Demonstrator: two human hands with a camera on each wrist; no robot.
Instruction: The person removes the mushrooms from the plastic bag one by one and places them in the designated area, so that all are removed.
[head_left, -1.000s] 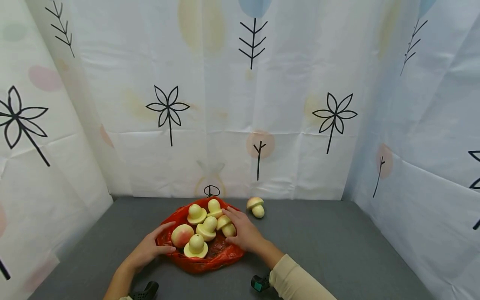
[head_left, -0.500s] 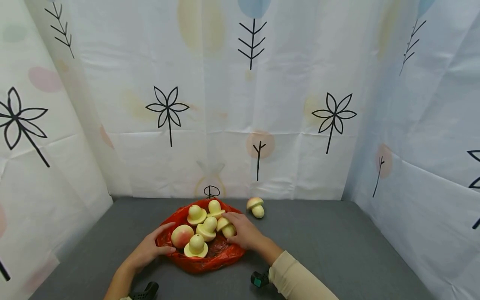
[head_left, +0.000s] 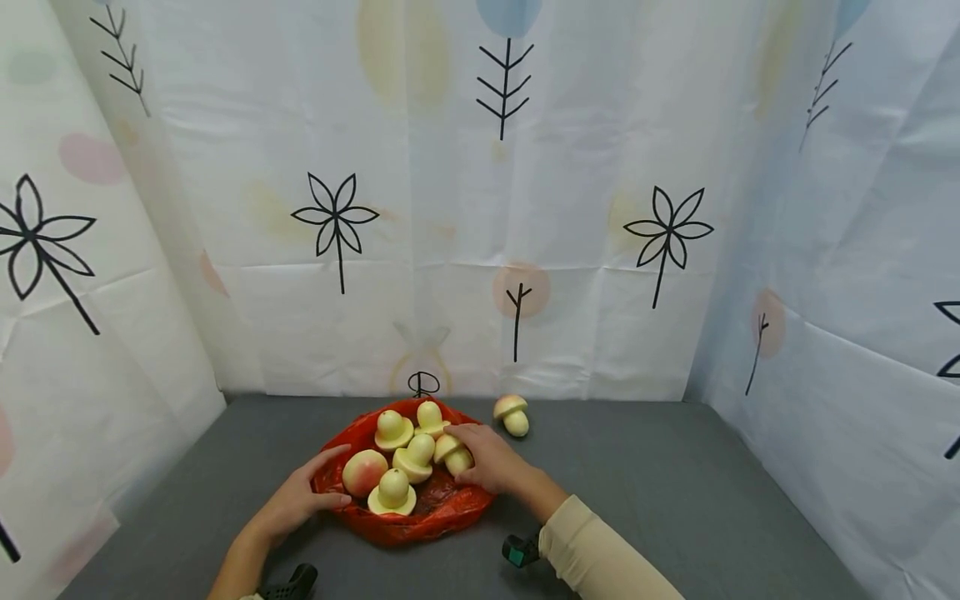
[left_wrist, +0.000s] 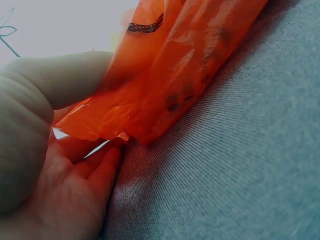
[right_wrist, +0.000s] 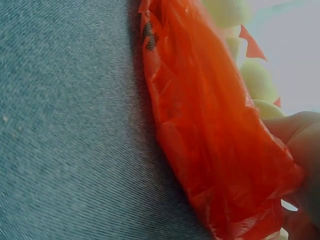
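A red plastic bag (head_left: 397,532) lies wide open on the grey tabletop in the head view, with several pale yellow mushrooms (head_left: 392,492) inside. One rounded piece (head_left: 365,472) at the left has a pink blush, like a cap seen from above. My left hand (head_left: 295,502) holds the bag's left side; in the left wrist view the red film (left_wrist: 150,85) runs between thumb and fingers. At the opposite side, my right hand (head_left: 492,463) grips the rim beside a tilted mushroom (head_left: 452,452). The right wrist view shows its thumb (right_wrist: 305,140) over the edge; its other fingers are mostly hidden.
A single mushroom (head_left: 512,414) with a pinkish cap lies on the tabletop (head_left: 637,500), behind the right hand. White printed curtains (head_left: 450,333) enclose the back and both sides. Dark wrist devices (head_left: 519,552) sit at both wrists.
The right hand has shifted slightly toward me and lowered a little at the bag's rim. The left hand, bag and mushrooms stay almost the same.
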